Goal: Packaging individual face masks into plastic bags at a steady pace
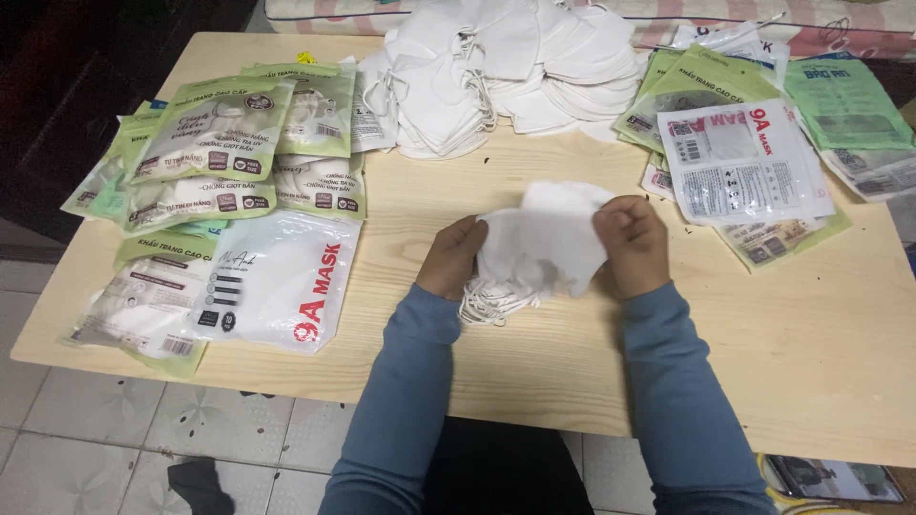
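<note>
**Masks in both hands over a crowded table**

Pale wooden tabletop (534,362) fills most of the frame, with tiled floor showing along the bottom edge. Nearest the camera, two blue sleeves reach up from the lower centre. The left hand (450,257) and the right hand (632,244) meet at the middle of the frame, each curled closed on a small stack of white masks (544,243), fingers pressed together and pinching its two sides. Ear loops (491,307) dangle below the left hand (a loose tangle, touching the wood). A likely slip: the stack could fan apart or a loop could snag a finger, since only the edges are gripped.

At the left of the frame lie overlapping green and clear packets (219,181). At the right sits another spread of packets (744,157), one white one on top. Farthest off, at top centre, a large heap of loose white masks (506,72) rests near the table's back edge; a careless sweep of a sleeve could topple it.
</note>
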